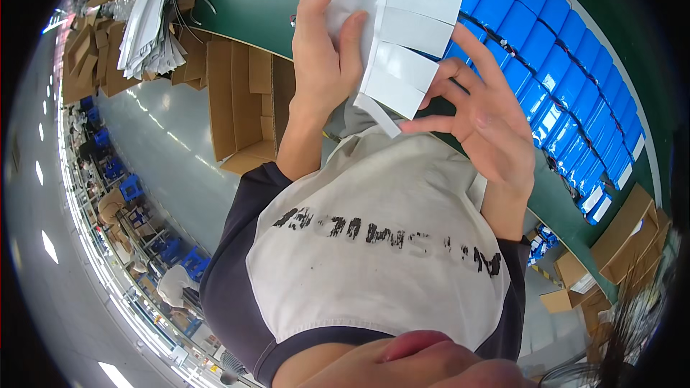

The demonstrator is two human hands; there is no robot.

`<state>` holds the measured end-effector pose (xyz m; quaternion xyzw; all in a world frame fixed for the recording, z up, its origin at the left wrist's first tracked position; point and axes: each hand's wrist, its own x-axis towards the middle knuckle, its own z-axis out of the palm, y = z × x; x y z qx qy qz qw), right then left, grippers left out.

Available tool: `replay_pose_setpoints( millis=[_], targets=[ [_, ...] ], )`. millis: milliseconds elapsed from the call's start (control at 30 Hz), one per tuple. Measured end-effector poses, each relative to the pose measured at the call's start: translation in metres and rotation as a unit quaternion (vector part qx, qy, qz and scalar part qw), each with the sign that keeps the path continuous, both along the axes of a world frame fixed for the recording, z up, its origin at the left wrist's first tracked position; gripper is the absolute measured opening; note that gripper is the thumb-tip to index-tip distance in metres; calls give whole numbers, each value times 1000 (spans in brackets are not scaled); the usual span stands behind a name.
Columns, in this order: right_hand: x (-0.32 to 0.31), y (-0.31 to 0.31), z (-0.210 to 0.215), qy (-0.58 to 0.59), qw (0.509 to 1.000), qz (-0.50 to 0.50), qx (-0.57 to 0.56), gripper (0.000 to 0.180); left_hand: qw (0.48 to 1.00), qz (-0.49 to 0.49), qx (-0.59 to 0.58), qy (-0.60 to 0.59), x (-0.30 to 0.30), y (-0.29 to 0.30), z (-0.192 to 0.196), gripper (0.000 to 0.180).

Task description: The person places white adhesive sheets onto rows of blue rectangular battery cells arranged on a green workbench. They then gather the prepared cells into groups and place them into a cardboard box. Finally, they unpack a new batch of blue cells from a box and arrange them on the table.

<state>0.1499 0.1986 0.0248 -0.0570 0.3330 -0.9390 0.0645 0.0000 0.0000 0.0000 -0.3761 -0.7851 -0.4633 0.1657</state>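
Over the front edge of the bench I hold a sheet of blank white labels [413,32] on a pale backing. My left hand [327,54] grips the backing along its left side, thumb and forefinger closed on it. On the other side, my right hand [489,111] has bent fingers at the right edge of the lowest label [402,79], where the fingertips are partly hidden. Another fingertip touches near a narrow white strip [379,115] that hangs from the sheet's lower end. Rows of blue-wrapped battery packs [550,65] with dark wires lie right of the sheet.
The green bench top [248,0] runs behind my hands. An open cardboard box [241,104] stands on the floor at left, below a pile of white paper strips [151,21]. More cardboard boxes [622,244] are at lower right. Blue stools [194,262] line the far left.
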Motion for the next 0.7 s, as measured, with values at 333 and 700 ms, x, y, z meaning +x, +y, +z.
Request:
replay_pose_setpoints(
  millis=[333,700],
  targets=[
    [12,11,-2,-45,999,17,-2,44,988,81,-109,72,-23,-41,13,44],
    [38,26,-14,-91,977,-141,130,60,938,325,111,-37,-84,-189,61,47]
  ],
)
